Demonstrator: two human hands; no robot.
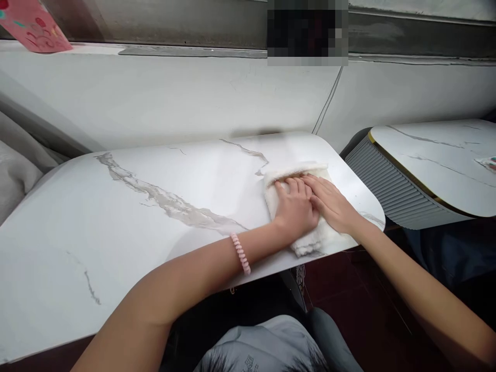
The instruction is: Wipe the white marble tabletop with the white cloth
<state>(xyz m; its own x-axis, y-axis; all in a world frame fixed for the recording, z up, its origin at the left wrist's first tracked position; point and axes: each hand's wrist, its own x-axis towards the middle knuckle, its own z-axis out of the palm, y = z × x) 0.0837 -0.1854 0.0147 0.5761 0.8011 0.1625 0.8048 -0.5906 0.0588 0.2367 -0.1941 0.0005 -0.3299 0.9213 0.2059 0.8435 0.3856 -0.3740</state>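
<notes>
As it runs from the lower left to the right of centre, a long white table with rounded corners and grey-brown marbling forms the largest element. Behind it, a plain white wall crosses the upper frame. At the right edge stands a grey ribbed cabinet with a white marbled top and gold trim. On the table, right of the frame's centre, lies a folded, fluffy white cloth. A pink-red printed sheet occupies the upper left corner. The two bare hands are together, touching on the cloth: the right hand rests flat with extended fingers, its thumb against the left hand, whose fingers bend down; whether these grip the fabric cannot be told. A pale pink beaded bracelet encircles the left wrist.
</notes>
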